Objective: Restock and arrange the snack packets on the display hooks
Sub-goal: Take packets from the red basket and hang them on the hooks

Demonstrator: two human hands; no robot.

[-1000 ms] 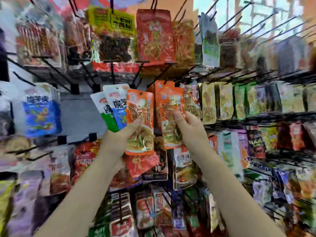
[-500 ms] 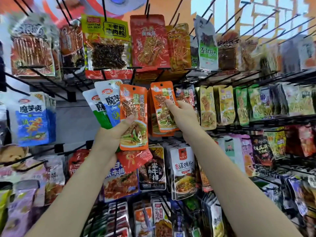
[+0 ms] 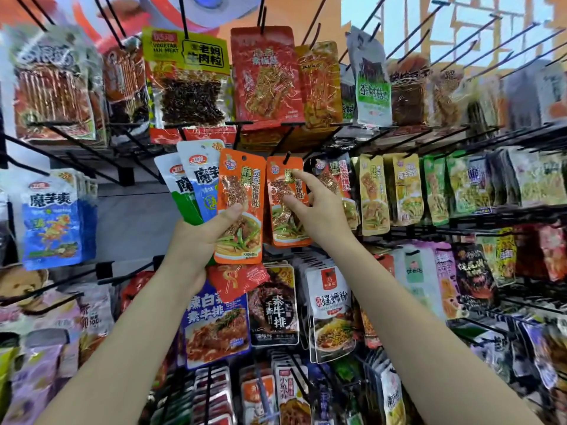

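Head view: left hand [image 3: 199, 237] clamps a fan of packets, with an orange packet [image 3: 241, 207] in front under the thumb and a blue-white packet [image 3: 199, 176] and a green-white packet [image 3: 179, 191] tucked behind it. Right hand [image 3: 319, 207] pinches a second orange packet [image 3: 283, 200] by its right edge, index finger on the upper part. That packet's top hole sits at the tip of a black display hook [image 3: 287, 157], middle row of the rack.
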